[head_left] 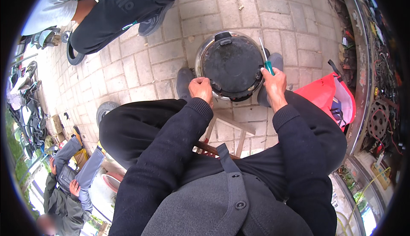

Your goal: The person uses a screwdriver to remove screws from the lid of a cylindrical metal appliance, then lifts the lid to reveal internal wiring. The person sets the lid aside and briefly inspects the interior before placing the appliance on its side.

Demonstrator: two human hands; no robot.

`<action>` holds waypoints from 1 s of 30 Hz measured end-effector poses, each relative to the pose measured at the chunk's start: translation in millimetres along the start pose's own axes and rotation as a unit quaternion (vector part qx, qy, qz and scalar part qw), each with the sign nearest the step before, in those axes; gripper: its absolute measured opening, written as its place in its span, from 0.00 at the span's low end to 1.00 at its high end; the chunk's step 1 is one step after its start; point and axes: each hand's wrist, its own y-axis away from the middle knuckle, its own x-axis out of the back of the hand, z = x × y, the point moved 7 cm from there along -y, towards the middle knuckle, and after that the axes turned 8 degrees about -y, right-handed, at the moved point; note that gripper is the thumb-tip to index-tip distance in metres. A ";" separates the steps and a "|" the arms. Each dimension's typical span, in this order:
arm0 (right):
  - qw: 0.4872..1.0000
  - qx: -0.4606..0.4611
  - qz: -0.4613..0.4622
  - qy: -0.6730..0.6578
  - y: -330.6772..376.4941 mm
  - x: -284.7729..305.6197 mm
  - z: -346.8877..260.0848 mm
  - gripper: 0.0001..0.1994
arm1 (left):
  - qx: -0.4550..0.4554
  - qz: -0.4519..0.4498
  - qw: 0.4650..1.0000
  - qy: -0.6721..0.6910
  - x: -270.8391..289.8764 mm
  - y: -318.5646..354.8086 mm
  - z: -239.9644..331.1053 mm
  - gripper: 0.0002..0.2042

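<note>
A round metal pot-shaped appliance (231, 65) lies upside down on the paved ground between my feet, its dark underside facing up. My left hand (200, 89) grips its near left rim with closed fingers. My right hand (274, 83) is closed around a screwdriver (265, 58) with a green handle; the metal shaft points up and away along the appliance's right edge. Both my forearms wear dark sleeves.
A red bag (331, 97) lies at my right. A cluttered stand with wires and parts (378, 86) runs along the right edge. Another person crouches at the top left (111, 9); one more sits at the lower left (68, 184). A wooden stool frame (232, 133) shows under me.
</note>
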 end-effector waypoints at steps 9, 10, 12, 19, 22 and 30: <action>1.000 -0.006 -0.008 -0.002 -0.5 2.0 -1.2 0.18 | -0.029 0.013 0.999 -0.031 0.7 -6.4 -4.3 0.05; 1.000 -0.007 -0.005 -0.008 -0.4 2.5 -0.1 0.19 | -0.033 0.015 0.999 -0.039 1.5 -6.6 -4.0 0.05; 1.000 0.003 -0.005 -0.022 -0.4 2.2 0.2 0.19 | -0.037 0.011 0.998 -0.055 2.4 -7.2 -2.6 0.05; 0.999 -0.025 -0.032 -0.033 -2.3 3.9 -5.3 0.18 | -0.028 0.017 0.996 -0.078 2.2 -2.8 -0.4 0.09; 0.999 0.032 -0.015 0.023 -3.0 7.1 -29.1 0.16 | -0.004 0.006 0.997 -0.078 0.3 -0.9 -1.7 0.10; 0.933 0.311 -0.039 0.176 -1.2 -3.0 -135.8 0.13 | -0.054 0.038 0.977 -0.204 6.4 19.8 33.3 0.10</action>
